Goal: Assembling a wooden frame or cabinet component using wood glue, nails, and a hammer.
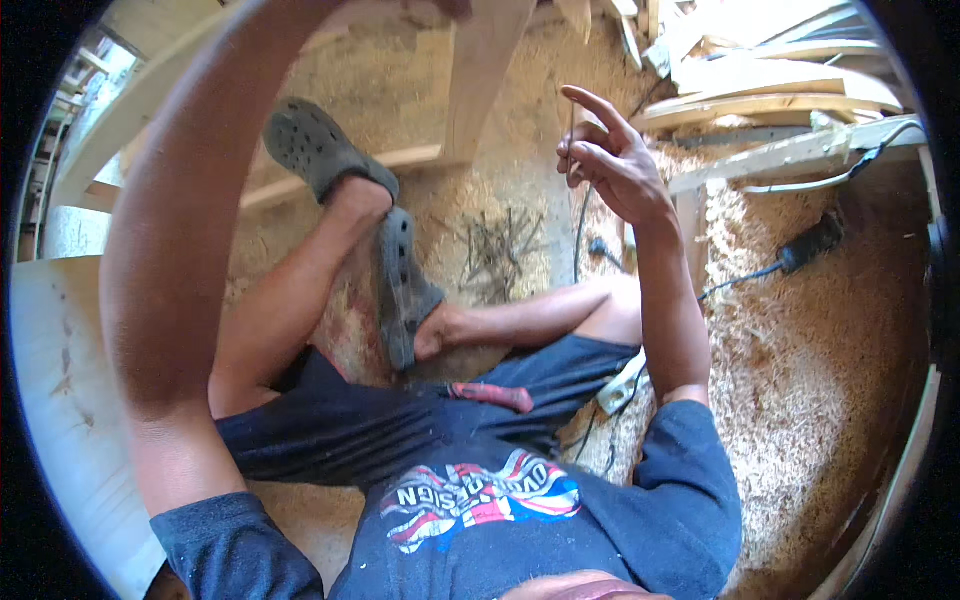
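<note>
My right hand (625, 165) is raised over the sawdust floor, its index finger stretched out. Between the thumb and the other fingers it pinches a thin nail (571, 150). My left arm (180, 220) reaches up along the left side, past a wooden frame (487, 75). Only a sliver of my left hand (435, 8) shows at the top edge, its fingers hidden. A loose pile of nails (500, 250) lies on the floor beyond my crossed feet. On my lap rests a red handle (492, 396); what tool it belongs to cannot be made out.
Curved wooden pieces (770, 95) are stacked at the far right. A black power tool or plug body (812, 242) with a blue cord lies in the sawdust on the right. Another plug (602, 247) sits near the nails. A pale board (75, 390) stands at the left.
</note>
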`<control>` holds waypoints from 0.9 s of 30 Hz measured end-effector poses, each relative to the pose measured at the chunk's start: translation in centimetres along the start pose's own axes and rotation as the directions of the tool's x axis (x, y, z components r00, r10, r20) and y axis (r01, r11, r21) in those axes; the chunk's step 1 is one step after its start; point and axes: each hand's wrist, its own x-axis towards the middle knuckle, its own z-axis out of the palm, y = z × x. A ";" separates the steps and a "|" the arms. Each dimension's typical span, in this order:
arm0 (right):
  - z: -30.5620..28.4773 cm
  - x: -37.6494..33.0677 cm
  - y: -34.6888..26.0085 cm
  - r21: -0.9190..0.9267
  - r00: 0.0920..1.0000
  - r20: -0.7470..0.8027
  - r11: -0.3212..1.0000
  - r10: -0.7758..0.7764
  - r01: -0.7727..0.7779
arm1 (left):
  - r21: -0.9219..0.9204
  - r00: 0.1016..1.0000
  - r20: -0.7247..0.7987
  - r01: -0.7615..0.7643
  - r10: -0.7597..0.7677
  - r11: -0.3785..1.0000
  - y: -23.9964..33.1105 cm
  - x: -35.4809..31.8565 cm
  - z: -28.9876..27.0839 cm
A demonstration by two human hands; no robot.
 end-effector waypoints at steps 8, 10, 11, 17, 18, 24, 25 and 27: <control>9.8 5.1 -15.1 -0.570 0.651 0.032 0.521 -0.758 0.635 | 0.121 0.980 -0.201 0.017 0.007 0.992 6.3 -11.4 -9.6; 11.4 6.1 -16.4 -0.529 0.646 0.094 0.511 -0.758 0.677 | 0.130 0.984 -0.174 0.062 -0.039 0.990 6.8 -11.8 -9.6; 12.8 6.1 -17.2 -0.512 0.674 0.103 0.542 -0.731 0.666 | 0.134 0.983 -0.181 0.062 -0.037 0.989 7.2 -11.9 -9.7; 13.9 7.8 -17.7 -0.641 0.750 0.231 0.483 -0.620 0.596 | 0.069 0.981 -0.177 0.089 -0.076 0.994 6.9 -11.7 -9.5; 13.9 8.2 -17.6 -0.621 0.731 0.255 0.473 -0.632 0.625 | 0.070 0.981 -0.181 0.086 -0.072 0.994 7.0 -11.8 -9.5; 13.4 9.8 -17.5 -0.714 0.629 0.411 0.197 -0.660 0.672 | 0.098 0.975 -0.206 0.108 -0.086 0.989 7.3 -12.3 -9.5; 13.3 10.3 -17.4 -0.714 0.628 0.413 0.193 -0.660 0.673 | 0.116 0.972 -0.225 0.101 -0.074 0.988 7.1 -12.3 -9.5; 12.5 11.2 -16.7 -0.732 0.658 0.440 0.181 -0.610 0.657 | 0.130 0.974 -0.210 0.109 -0.080 0.985 7.5 -12.1 -9.4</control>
